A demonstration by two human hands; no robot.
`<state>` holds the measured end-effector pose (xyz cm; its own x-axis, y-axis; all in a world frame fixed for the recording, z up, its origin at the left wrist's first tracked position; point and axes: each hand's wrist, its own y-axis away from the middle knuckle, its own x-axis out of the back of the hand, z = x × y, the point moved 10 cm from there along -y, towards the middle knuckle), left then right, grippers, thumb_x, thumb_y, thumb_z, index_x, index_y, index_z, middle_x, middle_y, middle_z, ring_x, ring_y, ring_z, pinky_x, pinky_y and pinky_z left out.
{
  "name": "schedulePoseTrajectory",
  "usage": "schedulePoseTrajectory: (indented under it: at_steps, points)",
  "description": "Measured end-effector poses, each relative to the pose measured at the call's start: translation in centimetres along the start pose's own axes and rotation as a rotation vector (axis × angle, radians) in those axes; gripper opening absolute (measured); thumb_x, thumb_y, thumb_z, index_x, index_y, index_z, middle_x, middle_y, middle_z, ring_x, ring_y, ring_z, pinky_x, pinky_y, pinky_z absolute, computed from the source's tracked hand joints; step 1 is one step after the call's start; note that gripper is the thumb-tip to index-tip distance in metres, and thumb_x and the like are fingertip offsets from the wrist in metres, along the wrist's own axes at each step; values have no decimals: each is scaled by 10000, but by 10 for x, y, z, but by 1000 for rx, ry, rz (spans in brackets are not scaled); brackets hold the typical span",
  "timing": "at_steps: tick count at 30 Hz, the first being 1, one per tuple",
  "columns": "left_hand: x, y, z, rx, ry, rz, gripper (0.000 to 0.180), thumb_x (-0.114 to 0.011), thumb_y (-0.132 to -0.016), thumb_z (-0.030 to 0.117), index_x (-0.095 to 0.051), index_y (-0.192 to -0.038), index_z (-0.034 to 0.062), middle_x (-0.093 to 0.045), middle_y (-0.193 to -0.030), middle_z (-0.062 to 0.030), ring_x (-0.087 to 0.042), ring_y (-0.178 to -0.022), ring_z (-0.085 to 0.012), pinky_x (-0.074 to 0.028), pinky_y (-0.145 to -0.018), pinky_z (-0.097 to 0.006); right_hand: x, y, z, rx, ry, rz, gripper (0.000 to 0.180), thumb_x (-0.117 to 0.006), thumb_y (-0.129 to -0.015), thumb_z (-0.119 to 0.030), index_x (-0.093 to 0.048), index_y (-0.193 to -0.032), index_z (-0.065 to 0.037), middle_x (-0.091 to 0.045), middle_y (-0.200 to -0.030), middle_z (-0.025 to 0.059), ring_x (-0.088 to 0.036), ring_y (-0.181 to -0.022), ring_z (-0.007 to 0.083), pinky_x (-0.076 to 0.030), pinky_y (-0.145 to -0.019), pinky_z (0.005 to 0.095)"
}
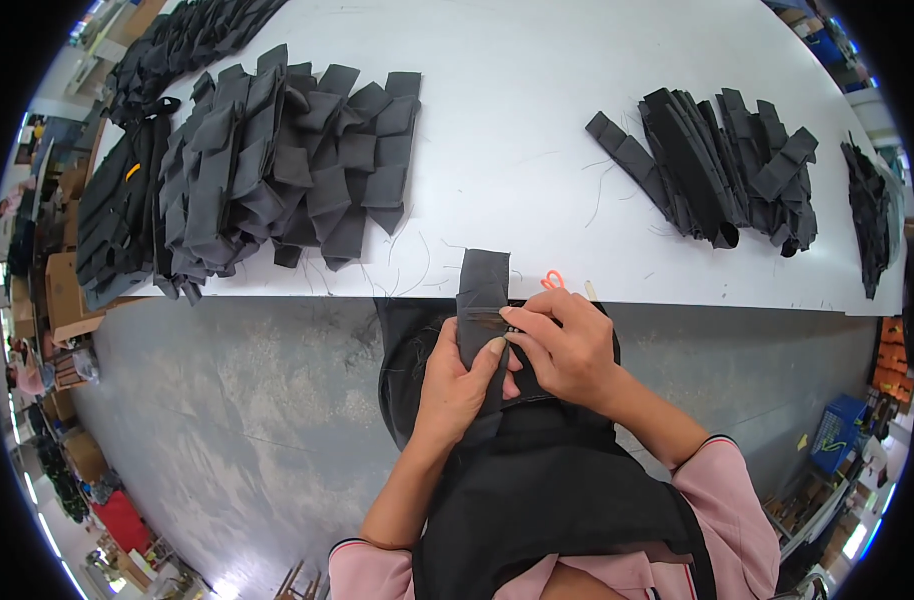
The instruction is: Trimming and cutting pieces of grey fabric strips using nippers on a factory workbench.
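Just in front of me, over the near edge of the table, a dark grey fabric strip (485, 275) with folded, overlapping sections stands lengthwise. My left hand (455, 385) is closed around its lower part, thumb on top and fingers behind. From the right, my right hand (567, 345) reaches in with thumb and index finger pinched together at the strip's right edge, close to the left thumb. What lies between those fingertips is too small to make out. Beside the strip, at the table edge, sits an orange loop-shaped handle (552, 280), partly hidden by my right hand.
A large pile of similar grey strips (277, 160) covers the left of the white table (507, 130), beside black fabric pieces (122, 210). More strips (717, 165) are bundled at right, near a dark bundle (865, 220) by the far-right edge. Loose threads lie scattered about.
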<state>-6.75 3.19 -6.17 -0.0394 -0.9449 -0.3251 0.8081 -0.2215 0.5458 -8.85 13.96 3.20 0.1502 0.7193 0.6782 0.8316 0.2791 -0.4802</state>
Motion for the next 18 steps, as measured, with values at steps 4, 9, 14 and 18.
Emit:
schedulePoseTrajectory:
  at_steps: [4, 9, 14, 18]
  points:
    - [-2, 0, -2, 11, 31, -19, 211, -548, -921, 81, -456, -1089, -7, -625, -798, -90, -587, -578, -125, -478, -539, -223, -4, 2, 15, -146, -173, -36, 247, -682, -685, -8, -655, -929, -34, -558, -807, 64, -589, -596, 176, -467, -536, 289]
    - [-6, 1, 1, 18, -7, -22, 202, -537, -922, 70, -463, -1091, -12, -624, -798, -89, -591, -585, -124, -479, -533, -220, -12, 4, 27, -300, -336, -112, 214, -680, -719, -2, -655, -929, -33, -552, -830, 86, -612, -621, 202, -486, -544, 295]
    - [-6, 2, 1, 0, -28, -24, 197, -531, -923, 69, -454, -1083, -16, -621, -791, -87, -590, -577, -119, -481, -530, -226, -10, 6, 21, -268, -229, -83, 265, -695, -686, 27, -676, -941, -43, -529, -787, 87, -567, -613, 196, -487, -600, 280]
    - [-6, 3, 2, -28, -71, -27, 208, -530, -925, 70, -438, -1089, -18, -617, -790, -90, -591, -574, -115, -483, -535, -228, -9, 8, 17, -234, -185, -73, 261, -699, -680, 32, -680, -930, -41, -528, -764, 92, -566, -623, 216, -495, -667, 313]
